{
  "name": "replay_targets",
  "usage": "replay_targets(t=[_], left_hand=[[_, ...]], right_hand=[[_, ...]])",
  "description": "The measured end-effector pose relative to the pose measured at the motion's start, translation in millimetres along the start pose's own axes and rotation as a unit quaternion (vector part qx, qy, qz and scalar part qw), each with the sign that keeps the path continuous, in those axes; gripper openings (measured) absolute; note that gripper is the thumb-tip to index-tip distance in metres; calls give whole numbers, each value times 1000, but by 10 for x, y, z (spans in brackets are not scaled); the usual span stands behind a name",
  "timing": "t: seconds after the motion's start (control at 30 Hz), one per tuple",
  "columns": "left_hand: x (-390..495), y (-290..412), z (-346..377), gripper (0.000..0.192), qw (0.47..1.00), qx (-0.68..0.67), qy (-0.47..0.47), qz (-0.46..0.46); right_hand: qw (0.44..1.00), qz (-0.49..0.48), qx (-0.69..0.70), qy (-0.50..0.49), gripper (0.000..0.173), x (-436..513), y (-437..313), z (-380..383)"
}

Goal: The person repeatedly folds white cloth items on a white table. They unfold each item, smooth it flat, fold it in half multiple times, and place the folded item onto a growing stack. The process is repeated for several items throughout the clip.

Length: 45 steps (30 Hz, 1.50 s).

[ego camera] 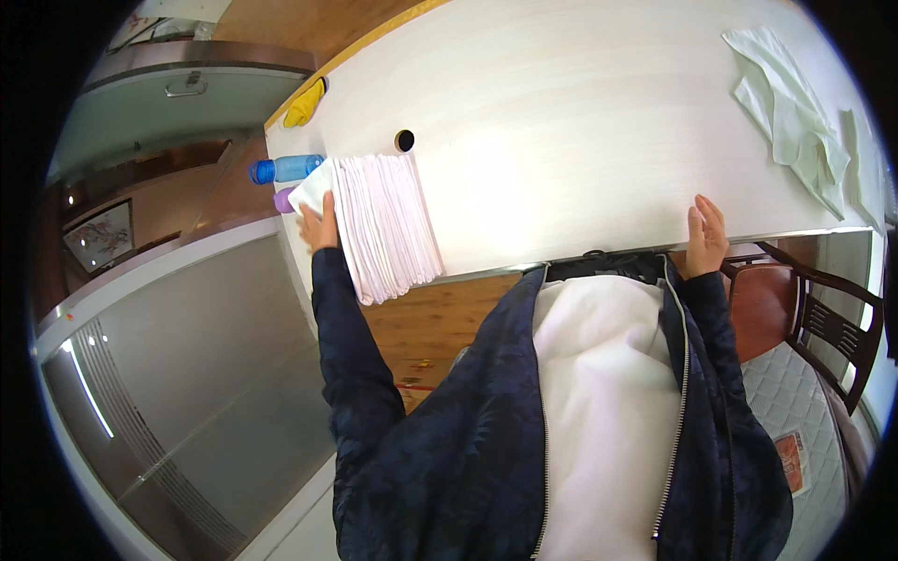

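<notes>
A tall stack of folded white cloths (pixel 386 224) stands at the left front of the white table (pixel 561 140), its folded edges facing right. My left hand (pixel 320 226) rests at the stack's top left, thumb apart from the fingers, touching the uppermost cloth (pixel 313 188). Whether any fabric is pinched there is hard to see. My right hand (pixel 707 237) is held palm inward by the table's front edge, with nothing in it. Loose pale green-white cloth (pixel 793 119) lies crumpled at the table's right end, beyond that hand.
Behind the stack are a blue bottle (pixel 291 169), a purple object (pixel 283 200) partly hidden, a round black object (pixel 405 140) and a yellow cloth item (pixel 305 104). A wooden chair (pixel 765 301) and a quilted mattress (pixel 789 400) stand right. Glass panels (pixel 210 350) stand left.
</notes>
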<state>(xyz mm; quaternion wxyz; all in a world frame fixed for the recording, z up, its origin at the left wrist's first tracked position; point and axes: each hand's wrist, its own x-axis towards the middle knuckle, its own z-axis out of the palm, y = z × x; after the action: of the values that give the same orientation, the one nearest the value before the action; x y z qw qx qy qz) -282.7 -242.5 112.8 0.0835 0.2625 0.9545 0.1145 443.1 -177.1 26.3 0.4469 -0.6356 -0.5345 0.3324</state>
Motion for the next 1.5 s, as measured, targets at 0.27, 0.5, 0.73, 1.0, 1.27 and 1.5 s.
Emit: replay_targets(t=[0.27,0.5,0.73,1.0,1.27,1.5], left_hand=[[-1071,-1124,75,126,924,-335,-14,-184],[-2125,-335,283,90,645,-716,-53,-261],[-2358,144,437,95,529,-823,-43,-204],[-2478,51,928,78,475,-841,13,-260],[-3518,1025,1580,74,847,-510,-77,-133],[-4024,1930,2062,111,957,-39,-196,208]], right_hand=[[991,120,37,46,29,311,429,-452],[992,108,58,-19,30,529,527,-407],[988,108,87,-66,33,739,538,-366],[993,89,-12,-76,27,758,674,-230],[999,8,43,-7,23,1191,345,-482],[931,19,-205,301,58,2185,702,-1218]])
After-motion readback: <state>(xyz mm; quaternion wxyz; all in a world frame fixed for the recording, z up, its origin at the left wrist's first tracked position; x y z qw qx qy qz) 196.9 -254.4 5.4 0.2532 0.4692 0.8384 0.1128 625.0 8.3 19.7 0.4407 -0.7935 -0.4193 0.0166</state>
